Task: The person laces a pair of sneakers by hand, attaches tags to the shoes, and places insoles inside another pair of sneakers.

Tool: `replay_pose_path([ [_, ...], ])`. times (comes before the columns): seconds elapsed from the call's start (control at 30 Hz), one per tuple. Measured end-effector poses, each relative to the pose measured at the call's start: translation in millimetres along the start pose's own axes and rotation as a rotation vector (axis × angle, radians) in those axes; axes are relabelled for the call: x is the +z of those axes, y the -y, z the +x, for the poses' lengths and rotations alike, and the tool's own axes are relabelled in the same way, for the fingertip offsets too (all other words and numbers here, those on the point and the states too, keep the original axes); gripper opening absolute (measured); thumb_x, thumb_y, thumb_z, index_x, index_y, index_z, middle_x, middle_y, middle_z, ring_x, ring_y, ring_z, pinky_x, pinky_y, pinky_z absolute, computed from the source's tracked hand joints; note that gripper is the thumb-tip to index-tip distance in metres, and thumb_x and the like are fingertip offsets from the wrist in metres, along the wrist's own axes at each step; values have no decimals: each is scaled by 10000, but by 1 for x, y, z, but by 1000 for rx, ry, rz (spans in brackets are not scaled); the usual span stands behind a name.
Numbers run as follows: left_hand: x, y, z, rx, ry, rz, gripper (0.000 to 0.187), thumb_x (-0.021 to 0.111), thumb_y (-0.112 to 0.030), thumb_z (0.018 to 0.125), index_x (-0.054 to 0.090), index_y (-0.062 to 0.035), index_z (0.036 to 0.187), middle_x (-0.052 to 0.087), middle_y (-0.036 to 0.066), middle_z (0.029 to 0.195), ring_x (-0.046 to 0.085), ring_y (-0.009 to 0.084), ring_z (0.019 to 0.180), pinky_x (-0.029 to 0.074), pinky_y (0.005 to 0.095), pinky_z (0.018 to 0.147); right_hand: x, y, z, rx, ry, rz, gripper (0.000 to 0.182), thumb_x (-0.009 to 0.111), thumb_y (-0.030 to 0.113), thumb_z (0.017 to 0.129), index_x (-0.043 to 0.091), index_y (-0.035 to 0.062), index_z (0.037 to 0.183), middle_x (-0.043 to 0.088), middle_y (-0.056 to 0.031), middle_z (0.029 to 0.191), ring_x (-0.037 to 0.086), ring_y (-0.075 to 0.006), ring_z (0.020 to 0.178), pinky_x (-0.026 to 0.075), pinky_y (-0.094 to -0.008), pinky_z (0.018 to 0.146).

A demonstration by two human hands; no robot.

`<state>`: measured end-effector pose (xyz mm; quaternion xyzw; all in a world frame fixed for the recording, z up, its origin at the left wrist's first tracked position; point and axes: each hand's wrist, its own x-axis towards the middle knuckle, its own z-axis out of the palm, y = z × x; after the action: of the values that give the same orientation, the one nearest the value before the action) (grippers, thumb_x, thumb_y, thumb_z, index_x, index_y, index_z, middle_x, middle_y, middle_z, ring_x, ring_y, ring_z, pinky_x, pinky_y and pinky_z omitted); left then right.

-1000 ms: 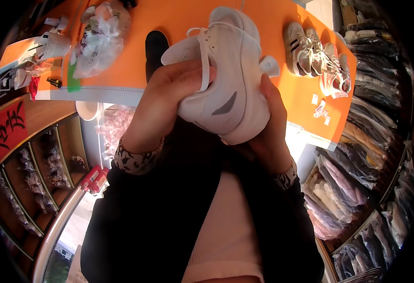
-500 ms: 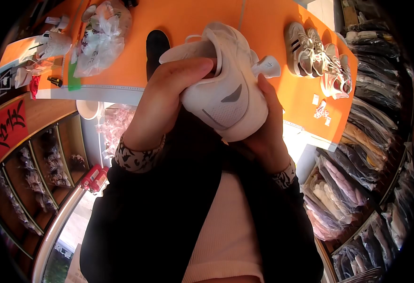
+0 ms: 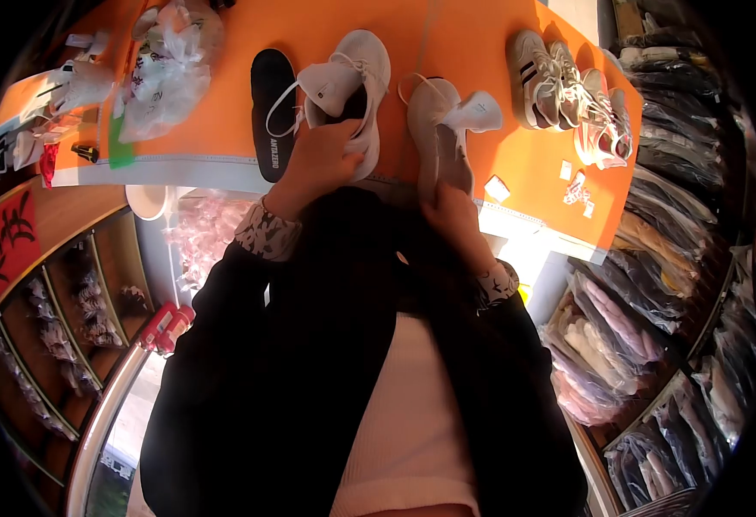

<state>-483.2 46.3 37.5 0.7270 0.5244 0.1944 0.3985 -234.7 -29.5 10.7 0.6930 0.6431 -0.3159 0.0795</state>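
Two white sneakers stand side by side on the orange tabletop, toes pointing away, tongues pulled up and laces loose. My left hand [image 3: 322, 159] is closed on the heel and opening of the left sneaker [image 3: 373, 65]. At the back of the right sneaker [image 3: 429, 108], my right hand [image 3: 458, 215] grips the heel; part of its fingers is hidden. A black insole [image 3: 272, 103] with light lettering lies flat just left of the left sneaker.
On the orange table [image 3: 464, 34], two pairs of sneakers [image 3: 559, 82] stand at the right, near small tags [image 3: 578, 194]. A clear plastic bag [image 3: 171, 77] lies at the left. Bagged garments [image 3: 671, 146] fill the right-hand racks; shelves [image 3: 59, 327] stand at left.
A white sneaker that was held up, tilted, between both hands is now down on the table. The hands have moved apart, one at each sneaker's heel, and the insole shows fully.
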Motion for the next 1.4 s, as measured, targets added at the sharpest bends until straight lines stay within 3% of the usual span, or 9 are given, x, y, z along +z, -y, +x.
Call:
replay_pose_path([
  [0.13, 15, -4, -11, -26, 115, 251, 457, 668, -120, 739, 591, -19, 1178, 654, 203, 985, 632, 365, 911, 503, 411, 807, -1, -7, 6, 7, -211, 162, 254, 662, 239, 786, 620, -10, 814, 659, -180, 778, 650, -334, 733, 512, -403, 676],
  [0.27, 33, 4, -25, 23, 79, 271, 426, 667, -95, 749, 593, -15, 1161, 651, 186, 996, 627, 350, 930, 503, 420, 800, -44, -29, -4, 105, -27, 1307, 286, 657, 102, 814, 624, -73, 1038, 680, -97, 891, 638, -159, 785, 500, -282, 733],
  [0.6, -4, 27, -31, -22, -568, -54, 258, 630, -98, 885, 621, -8, 1127, 657, 93, 993, 632, 177, 860, 502, 290, 770, -86, 0, -55, -90, 65, 1462, 333, 607, 20, 840, 583, -58, 1163, 662, -125, 1070, 633, -198, 979, 477, -312, 897],
  [0.73, -9, 102, -26, -258, -566, 10, 357, 671, -143, 829, 609, -8, 1153, 615, 164, 1043, 610, 260, 951, 503, 359, 822, -93, 8, -66, -153, 100, 1514, 378, 601, 1, 838, 549, -55, 1208, 642, -122, 1122, 615, -198, 1033, 472, -319, 911],
  [0.83, -5, 138, -25, -504, -376, 403, 735, 744, -349, 719, 462, -35, 1320, 489, 224, 1273, 450, 382, 1200, 379, 468, 1014, -93, 9, -72, -139, 117, 1490, 400, 608, -5, 833, 537, -48, 1225, 632, -119, 1143, 607, -194, 1045, 474, -316, 904],
  [1.03, 9, 129, -19, -610, -363, 544, 971, 759, -461, 676, 286, -77, 1432, 404, 232, 1344, 385, 431, 1231, 386, 502, 995, -93, 10, -78, -147, 111, 1401, 402, 629, 10, 818, 547, -47, 1208, 652, -91, 1079, 624, -171, 972, 483, -305, 866],
  [1.17, 14, 127, -6, -577, -432, 529, 1029, 766, -508, 652, 262, -97, 1449, 411, 240, 1314, 416, 433, 1201, 401, 501, 980, -86, 19, -69, -146, -24, 1068, 306, 578, -6, 792, 577, -52, 1094, 667, -143, 1010, 656, -243, 891, 505, -324, 801],
  [1.23, 10, 126, -2, -615, -394, 432, 1033, 774, -521, 641, 285, -99, 1447, 443, 235, 1263, 455, 413, 1180, 418, 479, 966, -75, 32, -55, -64, -113, 312, 231, 604, 18, 744, 557, -52, 959, 648, -203, 906, 648, -352, 802, 516, -385, 712],
  [1.4, -9, 121, 0, -568, -533, 78, 899, 771, -408, 670, 375, -69, 1403, 491, 215, 1228, 516, 359, 1135, 433, 426, 956, 16, 33, -8, -120, -223, 179, 192, 615, 70, 743, 553, -19, 902, 616, -242, 884, 611, -433, 818, 498, -487, 707],
])
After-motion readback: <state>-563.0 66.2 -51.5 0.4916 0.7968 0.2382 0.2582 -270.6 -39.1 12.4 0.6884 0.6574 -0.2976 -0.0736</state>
